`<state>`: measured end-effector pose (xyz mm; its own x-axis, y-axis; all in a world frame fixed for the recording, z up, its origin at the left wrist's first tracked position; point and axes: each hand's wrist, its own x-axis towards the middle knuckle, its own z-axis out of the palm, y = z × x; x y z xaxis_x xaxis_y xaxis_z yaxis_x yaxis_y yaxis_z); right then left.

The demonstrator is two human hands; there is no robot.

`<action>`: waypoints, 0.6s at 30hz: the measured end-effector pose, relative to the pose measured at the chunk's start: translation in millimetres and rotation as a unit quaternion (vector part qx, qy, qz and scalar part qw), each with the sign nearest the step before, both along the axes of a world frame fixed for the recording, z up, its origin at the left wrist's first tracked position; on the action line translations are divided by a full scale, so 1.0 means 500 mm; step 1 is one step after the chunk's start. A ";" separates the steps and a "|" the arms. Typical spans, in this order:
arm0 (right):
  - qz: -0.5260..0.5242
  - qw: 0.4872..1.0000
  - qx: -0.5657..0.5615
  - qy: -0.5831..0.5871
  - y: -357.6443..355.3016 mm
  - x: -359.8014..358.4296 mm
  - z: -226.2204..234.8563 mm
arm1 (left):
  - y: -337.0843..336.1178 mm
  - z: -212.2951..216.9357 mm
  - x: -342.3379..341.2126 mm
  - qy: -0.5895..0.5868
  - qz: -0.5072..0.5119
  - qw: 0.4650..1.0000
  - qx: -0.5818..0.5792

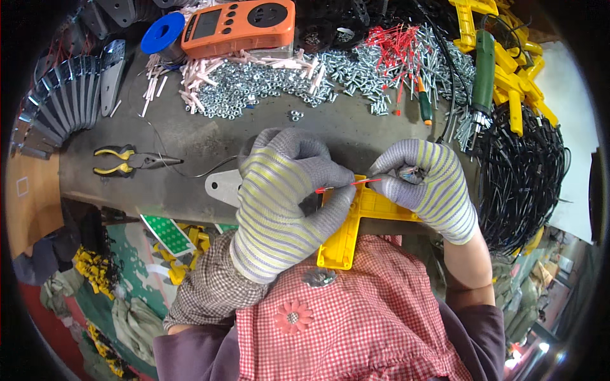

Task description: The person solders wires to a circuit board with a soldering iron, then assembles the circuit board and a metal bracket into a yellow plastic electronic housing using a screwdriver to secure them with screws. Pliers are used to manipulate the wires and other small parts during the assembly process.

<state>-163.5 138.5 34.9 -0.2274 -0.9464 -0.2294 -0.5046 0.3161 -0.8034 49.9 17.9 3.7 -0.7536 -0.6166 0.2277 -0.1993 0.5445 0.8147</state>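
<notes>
Both my hands wear grey knit gloves with yellow stripes. A thin red wire [362,182] is stretched between them, pinched by the fingertips of my left hand [273,197] and my right hand [438,190]. Small silvery pieces, too small to name, show in the curl of my right fingers. Just below the wire lies a yellow plastic tool shell [340,244], open side up, at the bench's near edge; my hands hide part of it. Left of my left hand, a flat metal plate with holes [221,186] is partly covered by the glove.
Yellow-handled pliers [130,161] lie at left, near fanned metal blades [70,95]. Along the back are nuts [235,89], screws [356,70], red wires [394,47], an orange meter [238,28] and a blue spool [162,33]. A green power screwdriver [483,70] and black cables [521,178] sit right.
</notes>
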 end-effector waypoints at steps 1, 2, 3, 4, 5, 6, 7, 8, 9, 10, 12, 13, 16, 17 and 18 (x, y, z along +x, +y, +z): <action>-0.002 1.000 0.013 0.007 0.000 0.001 0.002 | 0.002 -0.007 -0.001 -0.006 -0.002 0.999 -0.032; -0.001 1.000 0.015 0.006 0.001 0.000 0.000 | 0.006 -0.012 0.003 -0.012 0.012 0.999 -0.039; 0.007 1.000 0.000 0.011 0.001 0.000 -0.002 | 0.007 -0.015 0.003 -0.013 0.013 0.999 -0.036; 0.015 1.000 -0.015 0.017 0.001 -0.001 -0.003 | 0.008 -0.015 0.004 -0.006 0.012 0.999 -0.044; 0.017 1.000 -0.013 0.016 0.001 -0.001 -0.002 | 0.008 -0.016 0.005 0.002 0.011 0.999 -0.051; 0.016 1.000 -0.010 0.005 0.002 -0.001 -0.001 | 0.008 -0.016 0.005 0.001 0.014 0.999 -0.049; 0.013 1.000 -0.008 -0.004 0.000 -0.003 -0.001 | 0.006 -0.017 0.005 -0.003 0.008 0.999 -0.049; 0.020 1.000 -0.008 0.004 0.000 -0.005 -0.004 | 0.005 -0.019 0.005 -0.006 0.003 0.999 -0.050; 0.022 1.000 -0.006 0.004 -0.001 -0.003 -0.005 | 0.004 -0.021 0.006 -0.005 0.005 0.999 -0.049; 0.007 1.000 -0.002 -0.011 -0.001 -0.001 -0.005 | 0.005 -0.023 0.007 0.001 0.009 0.998 -0.054; -0.006 1.000 0.004 -0.026 -0.004 0.001 -0.005 | 0.004 -0.024 0.008 0.009 0.014 0.998 -0.059; -0.002 1.000 0.004 -0.028 -0.006 0.000 -0.005 | 0.003 -0.023 0.008 -0.017 0.010 0.997 -0.080; -0.003 0.999 0.012 -0.050 -0.012 0.002 -0.001 | 0.014 -0.006 -0.004 -0.027 0.037 0.991 -0.123; -0.009 0.997 0.020 -0.070 -0.013 0.003 0.001 | 0.021 -0.001 -0.013 -0.010 0.068 0.987 -0.146; -0.011 0.997 0.019 -0.070 -0.014 0.003 0.001 | 0.024 -0.003 -0.023 0.008 0.052 0.990 -0.130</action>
<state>-161.9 131.7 35.4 -0.2114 -0.9316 -0.2957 -0.3813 0.3572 -0.8527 38.5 29.6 2.4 -0.6842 -0.6091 0.4012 -0.2525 0.7139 0.6532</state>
